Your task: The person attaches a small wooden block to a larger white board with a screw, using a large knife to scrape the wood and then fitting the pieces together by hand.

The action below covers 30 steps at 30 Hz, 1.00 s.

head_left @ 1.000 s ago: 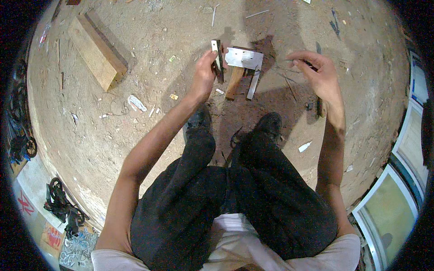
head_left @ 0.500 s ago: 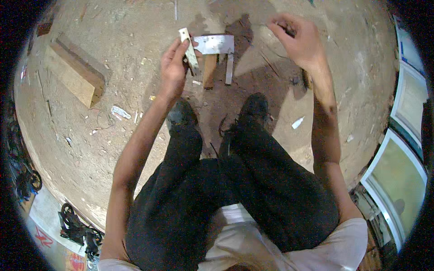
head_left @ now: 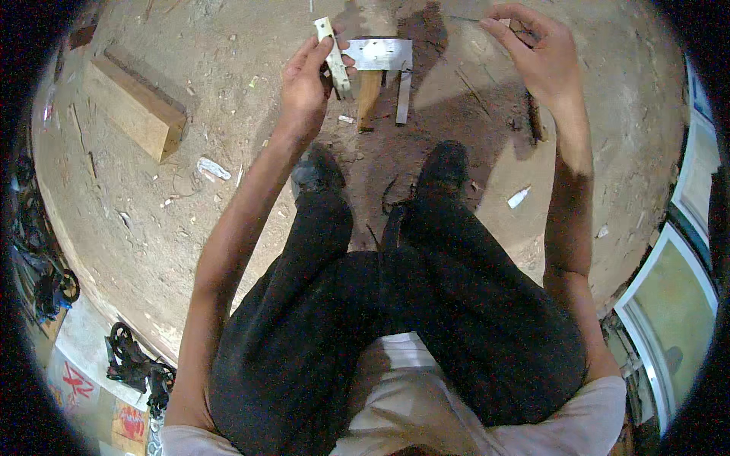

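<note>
Two bare hands are raised above a dusty dirt floor (head_left: 228, 228). The left hand (head_left: 306, 83) curls its fingers (head_left: 323, 52) around a short, pale, flat strip of wood or metal (head_left: 334, 55), held upright near the top of the view. The right hand (head_left: 538, 57) is half open, fingers bent; whether it pinches anything cannot be told. One flat grey metal blade on a wooden handle (head_left: 380, 64) lies below, and one rectangular timber block (head_left: 135, 109) lies well apart.
</note>
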{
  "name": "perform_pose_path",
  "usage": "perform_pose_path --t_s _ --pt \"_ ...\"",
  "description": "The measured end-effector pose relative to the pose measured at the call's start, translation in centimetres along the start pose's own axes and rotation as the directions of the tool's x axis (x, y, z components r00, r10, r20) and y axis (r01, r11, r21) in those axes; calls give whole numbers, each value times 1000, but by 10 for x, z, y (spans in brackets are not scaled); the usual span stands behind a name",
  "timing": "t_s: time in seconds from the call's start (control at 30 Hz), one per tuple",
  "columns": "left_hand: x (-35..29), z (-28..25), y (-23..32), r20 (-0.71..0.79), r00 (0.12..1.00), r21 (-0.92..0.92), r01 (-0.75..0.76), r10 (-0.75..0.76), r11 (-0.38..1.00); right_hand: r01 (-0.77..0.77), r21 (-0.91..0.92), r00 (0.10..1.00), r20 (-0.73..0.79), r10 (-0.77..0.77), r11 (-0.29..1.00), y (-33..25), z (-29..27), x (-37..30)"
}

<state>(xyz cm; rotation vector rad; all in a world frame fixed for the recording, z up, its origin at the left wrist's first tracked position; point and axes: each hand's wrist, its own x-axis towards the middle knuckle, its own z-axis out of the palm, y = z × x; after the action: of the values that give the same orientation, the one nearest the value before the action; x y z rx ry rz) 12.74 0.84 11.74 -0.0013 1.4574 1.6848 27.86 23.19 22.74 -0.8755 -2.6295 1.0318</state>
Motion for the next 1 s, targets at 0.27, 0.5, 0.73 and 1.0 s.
perform_pose_path --t_s 0.27,0.5,0.73,1.0 --pt "3 -4 -1 101 995 -83 4 5 997 122 58 992 27 -124 991 1 26 -4" --pt "-13 7 14 301 953 -64 46 -24 997 107 208 982 130 -136 972 -27 54 -16" --pt "-29 23 19 381 924 -136 94 -35 986 97 299 987 96 -131 949 -53 52 -13" --pt "-31 25 17 408 911 -298 73 58 952 366 128 929 -108 -354 922 -56 52 -10"
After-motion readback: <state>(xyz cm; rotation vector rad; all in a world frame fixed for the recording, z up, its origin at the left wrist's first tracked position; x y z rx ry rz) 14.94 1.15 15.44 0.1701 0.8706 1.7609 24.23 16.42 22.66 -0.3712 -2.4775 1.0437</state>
